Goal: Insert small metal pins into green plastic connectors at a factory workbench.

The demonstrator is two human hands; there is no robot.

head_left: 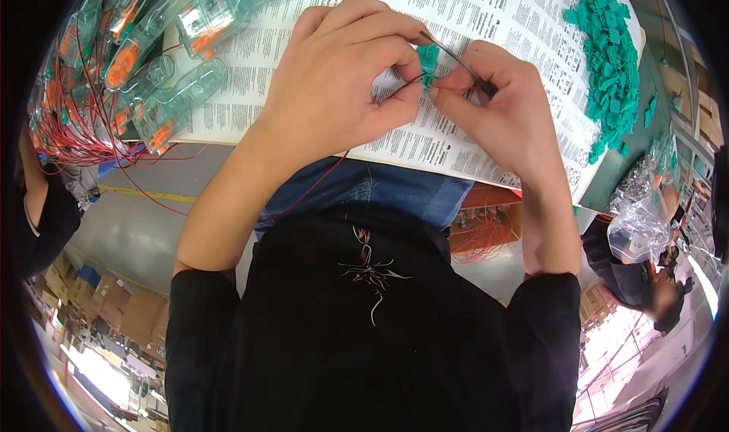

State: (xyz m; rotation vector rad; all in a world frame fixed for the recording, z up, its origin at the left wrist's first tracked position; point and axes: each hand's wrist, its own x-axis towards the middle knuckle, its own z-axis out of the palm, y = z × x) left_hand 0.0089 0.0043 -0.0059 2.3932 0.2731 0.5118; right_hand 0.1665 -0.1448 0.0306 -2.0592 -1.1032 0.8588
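My left hand [342, 82] is closed, thumb and fingertips pinching a thin wire [396, 90] that looks dark here. Opposite it, my right hand [505, 101] is closed around a slim grey metal tool [449, 48] with a dark end; its kind is unclear. The tool slants up toward my left index fingertip. Between the fingertips sits a small green plastic piece [427, 55], and the right thumb and index finger meet at its near edge. How the wire meets the piece is hidden by the fingers. A red wire [323, 177] trails below my left wrist toward my lap.
Printed white sheets [243, 113] cover the worktop. Clear greenish plastic housings [182, 94] with orange parts and a tangle of red wires [72, 136] lie at left. Green plastic pieces [611, 60] are heaped at right, near a clear plastic bag [642, 223]. Other people are at both sides.
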